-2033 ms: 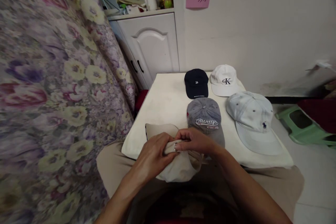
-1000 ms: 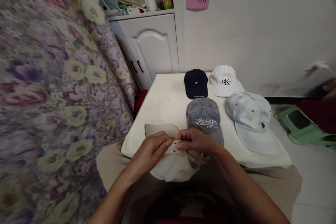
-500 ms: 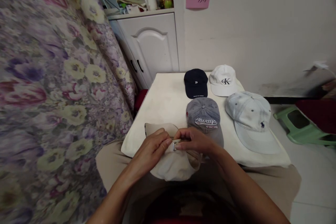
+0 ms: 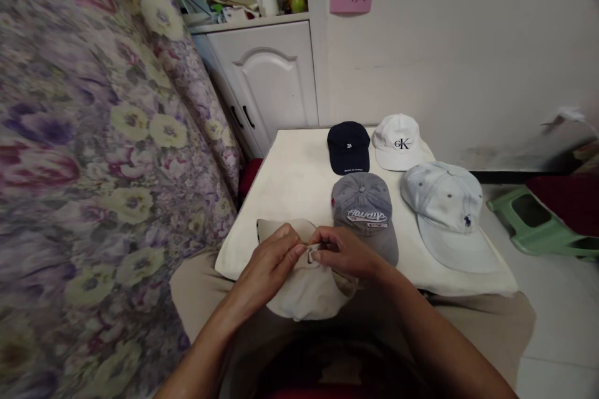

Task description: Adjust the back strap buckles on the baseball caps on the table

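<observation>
A beige cap (image 4: pixel 306 290) lies at the near edge of the white table (image 4: pixel 292 181), its brim pointing away to the left. My left hand (image 4: pixel 271 262) pinches the cap's back strap from the left. My right hand (image 4: pixel 344 252) pinches the strap from the right, at the small metal buckle (image 4: pixel 311 254) between the two sets of fingertips. Both hands are closed on the strap. Just beyond my right hand sits a grey cap (image 4: pixel 365 209) with a stitched logo.
On the table also lie a navy cap (image 4: pixel 349 146), a white cap (image 4: pixel 397 143) and a pale blue cap (image 4: pixel 447 206). A floral cloth (image 4: pixel 93 156) hangs on the left. A white cabinet (image 4: pixel 269 78) stands behind, a green stool (image 4: pixel 538 224) on the right floor.
My fingertips have shifted slightly on the strap, drawing close around the buckle. The cap stays at the table's near edge and the other caps have not moved.
</observation>
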The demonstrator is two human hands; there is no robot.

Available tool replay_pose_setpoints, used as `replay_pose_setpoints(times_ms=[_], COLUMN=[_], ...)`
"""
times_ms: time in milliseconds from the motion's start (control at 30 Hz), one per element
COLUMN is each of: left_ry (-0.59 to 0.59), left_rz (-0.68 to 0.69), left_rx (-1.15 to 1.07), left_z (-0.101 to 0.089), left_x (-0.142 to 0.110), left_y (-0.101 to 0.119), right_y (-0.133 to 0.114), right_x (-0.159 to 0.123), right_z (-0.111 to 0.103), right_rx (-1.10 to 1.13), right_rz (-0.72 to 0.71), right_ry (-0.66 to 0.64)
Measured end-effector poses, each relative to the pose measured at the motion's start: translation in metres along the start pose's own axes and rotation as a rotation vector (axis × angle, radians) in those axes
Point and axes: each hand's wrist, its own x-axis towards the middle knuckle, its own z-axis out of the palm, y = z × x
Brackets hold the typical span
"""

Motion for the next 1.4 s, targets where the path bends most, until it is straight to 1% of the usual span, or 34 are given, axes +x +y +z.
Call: replay_pose_setpoints(times_ms=[100, 267, 367, 533, 733, 933, 1133, 1300, 1400], left_ry=[-0.015, -0.016, -0.017, -0.029, -0.053, -0.030, -0.027, -0.029, -0.028], left_rz=[0.001, -0.007, -0.004, -0.001, 0.003, -0.006, -0.012, 0.017, 0.010], left_rx=[0.005, 0.017, 0.003, -0.038, -0.041, -0.033, -0.045, -0.038, -0.023], left_z=[0.001, 0.002, 0.002, 0.000, -0.001, -0.004, -0.004, 0.000, 0.001], left_x=[0.000, 0.001, 0.001, 0.001, 0.001, 0.001, 0.000, 0.000, 0.001], left_y=[0.002, 0.003, 0.002, 0.000, 0.003, 0.001, 0.002, 0.004, 0.003], right_y=[0.002, 0.004, 0.003, 0.006, 0.014, 0.015, 0.016, 0.016, 0.015], right_x=[0.000, 0.001, 0.001, -0.001, 0.003, 0.001, 0.000, 0.004, 0.006], right_z=[-0.002, 0.001, 0.001, -0.002, 0.000, -0.004, -0.002, 0.003, 0.005], right_rx=[0.054, 0.050, 0.065, 0.168, 0.261, 0.331, 0.345, 0.295, 0.264], right_rz=[0.003, 0.024, 0.024, 0.015, 0.046, 0.050, 0.062, 0.039, 0.033], right_ry=[-0.046, -0.013, -0.022, -0.063, -0.043, -0.109, -0.089, -0.056, -0.026])
